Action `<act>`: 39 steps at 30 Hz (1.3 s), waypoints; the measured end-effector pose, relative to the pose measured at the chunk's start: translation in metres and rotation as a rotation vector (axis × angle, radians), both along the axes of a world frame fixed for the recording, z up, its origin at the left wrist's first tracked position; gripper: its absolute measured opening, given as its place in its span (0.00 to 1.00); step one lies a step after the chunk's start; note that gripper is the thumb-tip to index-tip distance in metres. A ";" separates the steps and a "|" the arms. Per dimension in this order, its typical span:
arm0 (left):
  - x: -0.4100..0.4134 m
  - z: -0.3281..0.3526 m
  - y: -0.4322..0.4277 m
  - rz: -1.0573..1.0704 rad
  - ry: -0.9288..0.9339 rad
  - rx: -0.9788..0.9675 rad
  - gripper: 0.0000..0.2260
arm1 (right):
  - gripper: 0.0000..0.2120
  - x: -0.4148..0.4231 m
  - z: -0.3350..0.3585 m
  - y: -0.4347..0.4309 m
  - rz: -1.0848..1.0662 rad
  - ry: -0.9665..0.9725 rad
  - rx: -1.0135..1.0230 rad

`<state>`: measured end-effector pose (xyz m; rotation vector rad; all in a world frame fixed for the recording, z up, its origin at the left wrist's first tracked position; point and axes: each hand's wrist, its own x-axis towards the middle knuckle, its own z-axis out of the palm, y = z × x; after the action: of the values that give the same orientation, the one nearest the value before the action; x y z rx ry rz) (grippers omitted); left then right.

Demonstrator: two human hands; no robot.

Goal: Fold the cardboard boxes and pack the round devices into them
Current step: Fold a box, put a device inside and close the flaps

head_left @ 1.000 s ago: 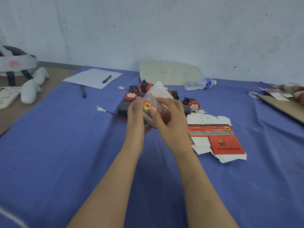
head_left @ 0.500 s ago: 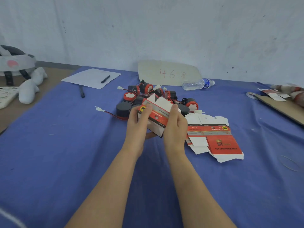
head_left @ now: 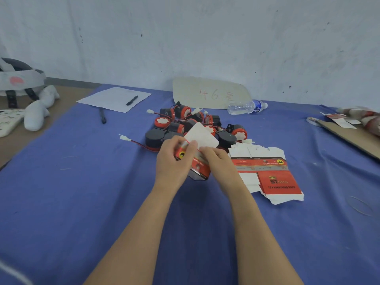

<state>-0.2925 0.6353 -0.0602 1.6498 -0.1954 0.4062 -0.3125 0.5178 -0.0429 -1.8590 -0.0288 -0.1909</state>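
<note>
The left hand [head_left: 174,161] has its fingers curled round the left end of a half-formed cardboard box [head_left: 200,171], thumb lying over the red panel just above the yellow logo. The right hand [head_left: 221,164] meets it from the other side, with its thumb and forefinger closed on the box's top edge at the base of a white flap [head_left: 202,137]. Half a second ago the two hands gripped the box by its opposite sides with the red band facing the camera. Now the box sits a little lower and is turned, its dark open end pointing down towards the person, and the white flap stands up broader above the fingertips. Both hands hold the box clear of the blue cloth [head_left: 82,182].

Just beyond the hands lies the pile of round devices [head_left: 178,126], black and red with red wires, unchanged. Just right of the right hand the stack of flat box blanks [head_left: 267,169] lies on the cloth as before. Farther out, past the pile, a cardboard sign [head_left: 209,93] marked 46 leans at the wall with a water bottle [head_left: 246,106] lying beside it. Far off to the left of the left hand are a paper sheet [head_left: 113,98] and a pen [head_left: 132,100] resting on it.
</note>
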 end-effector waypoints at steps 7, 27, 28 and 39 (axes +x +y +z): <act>0.003 0.002 0.008 -0.036 0.018 -0.098 0.09 | 0.19 -0.011 0.009 0.001 0.242 0.169 -0.006; -0.001 0.000 0.000 -0.019 -0.167 0.092 0.19 | 0.13 0.014 -0.008 -0.003 -0.253 0.020 -0.023; -0.002 0.001 -0.001 -0.015 -0.211 0.103 0.18 | 0.11 0.014 -0.008 -0.003 -0.257 0.095 0.142; -0.008 0.006 -0.006 0.187 -0.557 0.247 0.17 | 0.22 0.006 -0.003 0.009 0.132 0.499 0.759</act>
<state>-0.3000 0.6296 -0.0541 1.7692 -0.5247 1.0161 -0.3066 0.5268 -0.0464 -1.0986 0.2349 0.3228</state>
